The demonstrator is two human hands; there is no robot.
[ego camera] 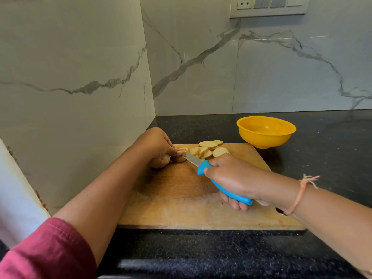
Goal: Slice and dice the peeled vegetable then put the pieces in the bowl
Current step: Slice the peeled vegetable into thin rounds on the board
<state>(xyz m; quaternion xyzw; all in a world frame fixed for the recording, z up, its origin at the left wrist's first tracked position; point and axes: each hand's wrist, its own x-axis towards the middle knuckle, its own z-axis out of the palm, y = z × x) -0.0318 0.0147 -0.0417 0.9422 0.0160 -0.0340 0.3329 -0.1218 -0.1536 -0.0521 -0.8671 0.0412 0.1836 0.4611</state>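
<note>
A potato (161, 161) lies at the far left of the wooden cutting board (181, 198), and my left hand (155, 144) grips it from above. My right hand (231, 178) holds a knife by its blue handle (223, 188). The steel blade (192, 159) points left and meets the cut end of the potato beside my left fingertips. Several round pale slices (209, 150) lie fanned out on the board just right of the blade. A yellow bowl (265, 131) stands on the counter behind the board's far right corner; it looks empty.
The board sits on a dark speckled counter (322, 158) in a corner of marble-patterned walls. The left wall (80, 97) stands close to my left arm. A switch and socket plate (269, 6) is high on the back wall.
</note>
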